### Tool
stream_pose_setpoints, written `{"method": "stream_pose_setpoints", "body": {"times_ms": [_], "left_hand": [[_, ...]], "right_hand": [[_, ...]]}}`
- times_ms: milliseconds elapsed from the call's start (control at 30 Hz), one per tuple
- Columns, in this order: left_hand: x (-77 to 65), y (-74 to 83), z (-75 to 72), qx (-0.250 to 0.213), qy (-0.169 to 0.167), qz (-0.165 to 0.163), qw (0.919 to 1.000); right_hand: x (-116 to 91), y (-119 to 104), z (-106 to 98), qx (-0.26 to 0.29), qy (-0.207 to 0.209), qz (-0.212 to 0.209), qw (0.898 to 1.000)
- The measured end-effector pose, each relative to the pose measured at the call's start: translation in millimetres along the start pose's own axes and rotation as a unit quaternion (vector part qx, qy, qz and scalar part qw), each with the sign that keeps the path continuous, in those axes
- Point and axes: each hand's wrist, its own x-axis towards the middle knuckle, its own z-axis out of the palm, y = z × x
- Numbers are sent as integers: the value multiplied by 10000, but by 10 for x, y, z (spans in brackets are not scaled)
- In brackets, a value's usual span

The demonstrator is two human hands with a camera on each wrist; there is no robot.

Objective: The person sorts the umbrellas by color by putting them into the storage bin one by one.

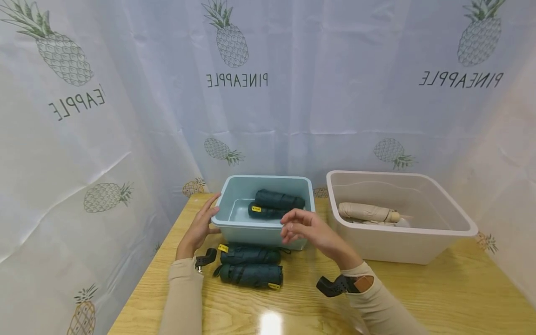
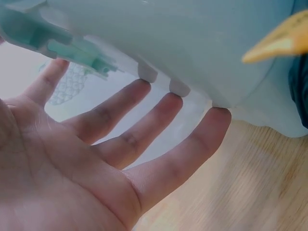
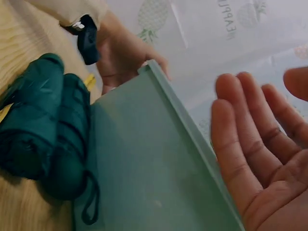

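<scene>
We identify the blue bin (image 1: 251, 235) as smooth plastic with a low sheen, and the pale bin (image 1: 389, 244) likewise. We class the dark umbrellas (image 1: 253, 275) and the beige umbrella (image 1: 364, 211) as wrinkled cloth. We note a glossy, wood-grained table (image 1: 234, 314), a creased, sheet-like curtain (image 1: 293, 109), matt cloth sleeves (image 1: 185, 295) and black plastic-looking wrist mounts (image 1: 332, 286).

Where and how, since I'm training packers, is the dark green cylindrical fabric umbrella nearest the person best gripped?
Probably around the middle of this front umbrella, from above and the near side: its long, rounded body lies on its side, left to right, so it can be clasped crosswise. Another dark green fabric umbrella lies close behind, leaving little room there.
</scene>
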Motion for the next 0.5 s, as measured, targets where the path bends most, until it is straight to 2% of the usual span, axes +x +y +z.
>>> {"method": "stream_pose_setpoints", "body": {"times_ms": [133, 267, 367, 500], "left_hand": [[-10, 8, -3, -68, -97, 39, 9999], [-12, 9, -9, -121, -159, 64, 9998], [-10, 2, -12, -104, -135, 46, 9998], [-14, -12, -10, -112, -96, 4, 9999]], "right_hand": [[-53, 112, 82, -571, -661, 112, 9961], [-93, 250, 166, -1234, -1223, 240, 9845], [-129, 350, 232, -1856, -1294, 306, 9736], [-175, 463, 308, -2562, -859, 371, 9621]]}}
